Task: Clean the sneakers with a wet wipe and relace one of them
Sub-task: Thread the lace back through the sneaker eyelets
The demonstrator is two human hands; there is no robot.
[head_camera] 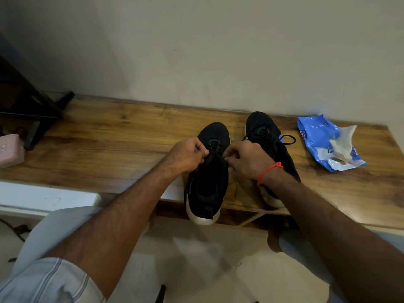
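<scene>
Two black sneakers with white soles stand on a wooden table (pixel 105 136), toes toward the wall. The left sneaker (pixel 207 182) hangs its heel over the front edge. My left hand (pixel 185 155) and my right hand (pixel 244 159) pinch its black lace at the upper eyelets, one on each side of the tongue. The right sneaker (pixel 265 132) lies behind my right wrist, laced, with a lace loop trailing to its right. A blue wet wipe pack (pixel 321 143) lies at the far right, with a used wipe (pixel 341 138) crumpled on top of it.
A pink box (pixel 11 153) sits at the table's left end, beside a black stand (pixel 32 106). The wall runs close behind the table. My knees are below the front edge, over a pale floor.
</scene>
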